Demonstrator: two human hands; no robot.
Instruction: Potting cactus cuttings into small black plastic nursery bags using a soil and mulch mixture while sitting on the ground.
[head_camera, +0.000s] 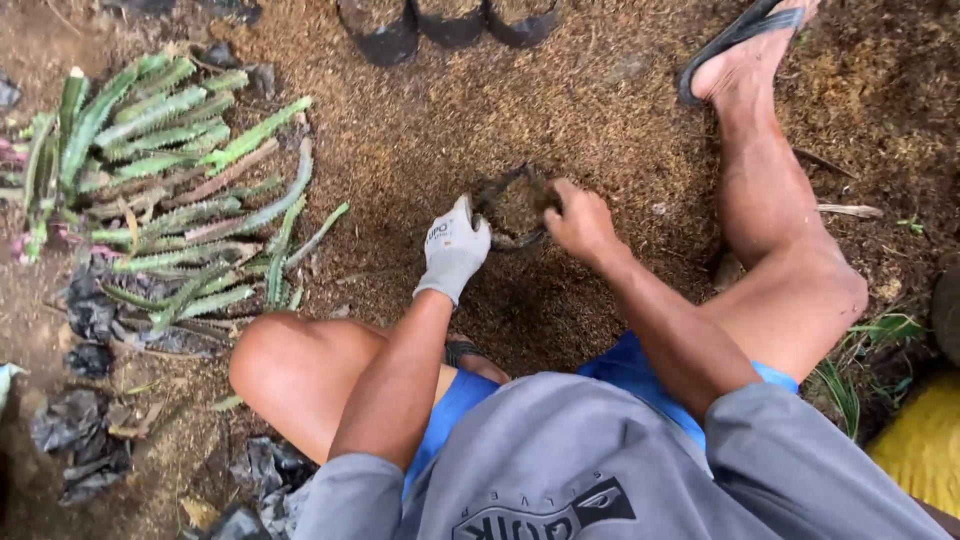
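Observation:
I sit on the ground with both knees bent. My left hand (453, 248), in a white work glove, grips the near left rim of a small black planting bag (512, 208) that stands open on the brown husk soil. My right hand (578, 220), bare, holds the bag's right rim with fingers curled over it. The bag holds brown soil mix. A heap of green cactus-like cuttings (170, 190) lies to the left, apart from both hands.
Three filled black bags (448, 22) stand in a row at the top edge. Crumpled black plastic bags (85, 440) lie at lower left. My sandalled foot (745, 45) rests at top right. A yellow sack (925, 450) sits at lower right beside grass.

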